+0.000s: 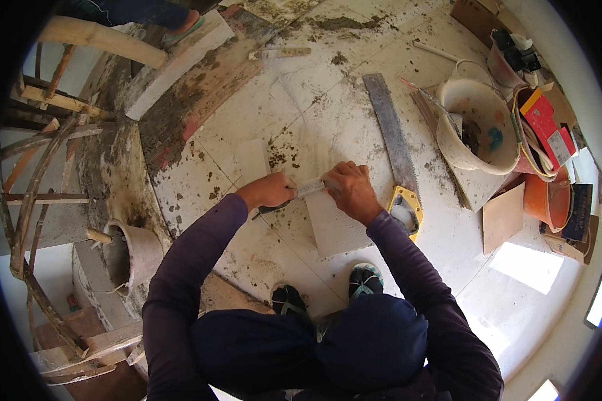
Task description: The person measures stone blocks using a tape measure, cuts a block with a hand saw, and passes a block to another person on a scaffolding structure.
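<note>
On the floor to my right, the largest bucket is off-white, its inner wall smeared; dark, orange-red and blue patches show at its bottom, though I cannot tell what they are. Just beyond it, a smaller pinkish pail carries black, bulky objects. Nearer the wall, a red and yellow carton stands above an orange bucket, beside a flat brown cardboard piece. On my left, a greyish bucket has its mouth turned away from me, its inside too shadowed to read, with a round wooden stick at its rim.

In front of me, a narrow, pale, straight-edged strip spans the short gap between my hands, over the far end of a pale block. My left hand is curled round one end, with a slim dark object beneath it; my right hand grips the other end with bent fingers. The block is smooth, matt and squared. To its right lies a saw, its grey metal blade long and toothed, its handle yellow. The whitish floor tiles are spattered with dark, crumbly dirt.
</note>
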{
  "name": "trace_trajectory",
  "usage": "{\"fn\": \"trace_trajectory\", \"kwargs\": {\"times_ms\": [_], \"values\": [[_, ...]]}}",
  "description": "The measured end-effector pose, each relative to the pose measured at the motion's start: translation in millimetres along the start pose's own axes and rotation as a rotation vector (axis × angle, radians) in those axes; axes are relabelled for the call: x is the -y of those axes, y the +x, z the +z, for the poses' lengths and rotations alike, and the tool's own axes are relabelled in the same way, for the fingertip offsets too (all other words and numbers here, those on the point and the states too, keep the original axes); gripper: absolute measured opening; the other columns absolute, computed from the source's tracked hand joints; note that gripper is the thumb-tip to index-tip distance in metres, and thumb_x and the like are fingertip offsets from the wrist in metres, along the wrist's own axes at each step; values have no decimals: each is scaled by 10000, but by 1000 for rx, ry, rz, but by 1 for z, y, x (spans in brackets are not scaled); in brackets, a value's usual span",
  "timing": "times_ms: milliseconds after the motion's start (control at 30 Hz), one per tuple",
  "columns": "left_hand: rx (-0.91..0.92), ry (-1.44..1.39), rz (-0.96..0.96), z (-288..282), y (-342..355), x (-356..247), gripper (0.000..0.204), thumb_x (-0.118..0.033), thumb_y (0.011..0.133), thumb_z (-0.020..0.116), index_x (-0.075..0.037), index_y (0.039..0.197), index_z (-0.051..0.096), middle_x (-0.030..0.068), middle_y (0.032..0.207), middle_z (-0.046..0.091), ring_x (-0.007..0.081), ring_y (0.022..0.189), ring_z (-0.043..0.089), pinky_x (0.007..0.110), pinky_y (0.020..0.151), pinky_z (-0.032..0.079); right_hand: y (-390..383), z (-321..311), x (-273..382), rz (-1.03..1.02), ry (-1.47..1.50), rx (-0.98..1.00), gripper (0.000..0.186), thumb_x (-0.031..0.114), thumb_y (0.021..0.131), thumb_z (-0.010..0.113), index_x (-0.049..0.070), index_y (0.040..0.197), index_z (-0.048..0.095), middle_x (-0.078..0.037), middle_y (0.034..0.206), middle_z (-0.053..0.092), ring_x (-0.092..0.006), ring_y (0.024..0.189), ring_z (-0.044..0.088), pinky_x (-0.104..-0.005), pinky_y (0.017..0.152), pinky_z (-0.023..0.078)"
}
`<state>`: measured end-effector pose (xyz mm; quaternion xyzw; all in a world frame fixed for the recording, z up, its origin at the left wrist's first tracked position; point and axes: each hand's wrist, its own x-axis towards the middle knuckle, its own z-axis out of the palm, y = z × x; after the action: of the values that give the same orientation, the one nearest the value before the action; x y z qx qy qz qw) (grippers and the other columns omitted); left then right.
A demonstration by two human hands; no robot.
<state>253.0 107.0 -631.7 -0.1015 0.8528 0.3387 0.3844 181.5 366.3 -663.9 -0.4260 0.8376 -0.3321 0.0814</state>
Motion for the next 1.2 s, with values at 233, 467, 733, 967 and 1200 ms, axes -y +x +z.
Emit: {"fn": "trace_trajectory", "kwargs": {"times_ms": [233,467,733,967,1200], "values": [[-17,-24,56,-4,8,-3,251,-216,991,665,-9,1041,799,89,760,684,188,695,587,368,702,490,2,9,10,5,-46,-39,299,199,864,834,134,1140,739,-30,1074,658,-249,1123,599,-442,984,400],[-5,-44,17,-8,13,-8,206,-173,972,685,-12,965,814,68,736,678,176,671,566,365,663,473,2,10,13,-5,-61,-65,276,182,877,817,129,1134,731,-41,1068,660,-254,1123,602,-445,990,406],[-4,-67,-5,-8,17,-9,200,-167,970,699,-17,989,830,106,804,735,205,720,636,375,707,507,2,9,16,5,-66,-75,286,176,877,813,114,1142,725,-52,1047,669,-259,1096,609,-448,974,421],[-22,-65,-56,-9,14,-17,194,-144,935,693,-17,969,835,137,821,749,236,728,656,394,705,521,10,2,20,23,-73,-9,243,187,899,800,101,1114,727,-53,1003,683,-269,1040,623,-447,944,425],[-60,-53,-60,-10,17,-16,195,-143,929,695,5,931,821,117,739,709,212,659,614,392,646,495,14,7,18,20,-61,-5,190,172,925,770,81,1079,706,-79,998,693,-288,1020,646,-452,945,425]]}}
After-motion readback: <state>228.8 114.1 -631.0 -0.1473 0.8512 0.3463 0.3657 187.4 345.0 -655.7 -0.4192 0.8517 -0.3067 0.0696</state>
